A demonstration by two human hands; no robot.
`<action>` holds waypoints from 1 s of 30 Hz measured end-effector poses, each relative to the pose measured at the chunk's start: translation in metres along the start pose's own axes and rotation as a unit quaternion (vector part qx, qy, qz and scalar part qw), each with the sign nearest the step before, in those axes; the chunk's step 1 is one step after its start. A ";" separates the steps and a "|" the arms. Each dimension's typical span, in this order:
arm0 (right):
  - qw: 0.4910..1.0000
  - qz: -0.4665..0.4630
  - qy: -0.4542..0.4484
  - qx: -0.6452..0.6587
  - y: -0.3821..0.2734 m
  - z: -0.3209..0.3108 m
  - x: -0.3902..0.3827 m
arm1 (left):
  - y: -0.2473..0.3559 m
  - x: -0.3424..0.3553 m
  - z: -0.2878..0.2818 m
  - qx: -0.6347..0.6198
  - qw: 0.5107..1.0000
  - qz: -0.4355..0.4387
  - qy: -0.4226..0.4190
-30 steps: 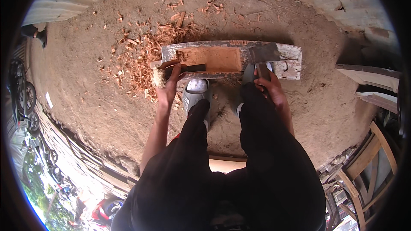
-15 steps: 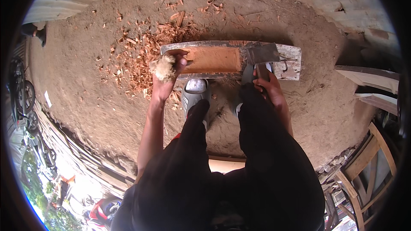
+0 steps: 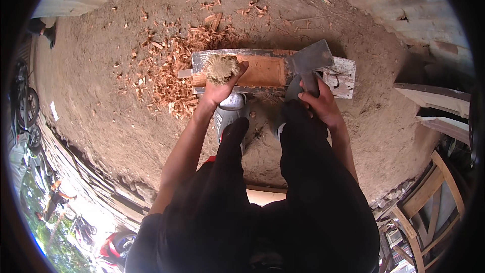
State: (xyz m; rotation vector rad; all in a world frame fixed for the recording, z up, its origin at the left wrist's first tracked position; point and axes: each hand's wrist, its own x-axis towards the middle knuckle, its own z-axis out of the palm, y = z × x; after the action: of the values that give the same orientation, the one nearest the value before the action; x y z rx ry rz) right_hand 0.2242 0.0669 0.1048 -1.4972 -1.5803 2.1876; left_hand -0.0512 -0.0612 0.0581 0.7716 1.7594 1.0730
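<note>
A long wooden workpiece [image 3: 270, 72] with a hollowed, orange-brown recess and dark, worn edges lies crosswise on the ground. Over its left end, my left hand [image 3: 220, 91] is wrapped round a chisel [image 3: 222, 69], whose frayed, mushroomed wooden handle end faces up. A flat grey blade [image 3: 185, 73] sticks out to the left of that hand, just past the wood's end. My right hand [image 3: 323, 104] grips the short handle of a hatchet [image 3: 313, 57], its broad grey metal head raised above the right part of the workpiece.
Wood shavings [image 3: 174, 65] are heaped on the dirt floor around the left end. My grey shoes [image 3: 231, 114] stand against the near side. Wooden frames [image 3: 434, 197] and boards [image 3: 434, 96] lean at the right. Corrugated sheets border the far side; motorbikes [image 3: 30, 111] stand far left.
My left hand has moved right with the chisel, from the workpiece's left edge to over its recess. The hatchet head has tilted and appears raised slightly.
</note>
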 end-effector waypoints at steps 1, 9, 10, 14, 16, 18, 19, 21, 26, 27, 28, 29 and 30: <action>1.000 -0.003 -0.002 0.005 -0.009 0.002 -0.002 | 0.002 0.000 0.002 0.024 1.000 0.000 -0.004; 0.995 -0.069 0.004 -0.071 -0.120 0.030 -0.029 | -0.005 0.012 0.000 0.021 0.999 -0.023 -0.018; 0.992 -0.100 0.014 -0.081 -0.138 0.034 -0.036 | -0.004 0.013 -0.001 0.017 0.999 -0.041 -0.014; 0.981 -0.194 0.017 -0.010 -0.208 0.054 -0.063 | 0.006 0.016 0.002 0.019 0.997 -0.079 -0.002; 0.961 -0.260 0.039 -0.088 -0.198 0.068 -0.055 | 0.005 0.014 0.003 0.018 0.999 -0.043 0.015; 0.936 -0.289 0.039 -0.196 -0.178 0.075 -0.043 | -0.005 0.011 0.010 0.001 0.999 0.033 0.038; 0.920 -0.290 0.027 -0.264 -0.169 0.076 -0.038 | -0.007 0.012 0.011 0.024 0.999 0.043 0.007; 0.869 -0.218 -0.051 -0.441 -0.147 0.073 -0.021 | -0.007 0.014 0.009 0.075 0.994 0.063 -0.057; 0.913 -0.267 0.033 -0.306 -0.129 0.070 -0.030 | -0.046 -0.029 0.004 0.143 0.957 0.193 -0.163; 0.914 -0.297 0.052 -0.271 -0.134 0.070 -0.032 | -0.035 -0.041 0.002 0.151 0.953 0.197 -0.176; 0.953 -0.176 0.013 -0.245 -0.145 0.064 -0.041 | -0.023 -0.050 0.001 0.157 0.948 0.202 -0.189; 0.962 -0.144 0.009 -0.234 -0.148 0.062 -0.047 | -0.018 -0.058 0.000 0.165 0.944 0.203 -0.202; 0.969 -0.112 0.005 -0.222 -0.149 0.062 -0.052 | -0.019 -0.060 -0.001 0.147 0.933 0.248 -0.215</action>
State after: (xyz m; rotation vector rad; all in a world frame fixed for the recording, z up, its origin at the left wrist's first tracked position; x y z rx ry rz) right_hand 0.1397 0.0665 0.2517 -1.3249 -2.2196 1.7806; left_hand -0.0293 -0.1202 0.0636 1.5731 1.3856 0.8666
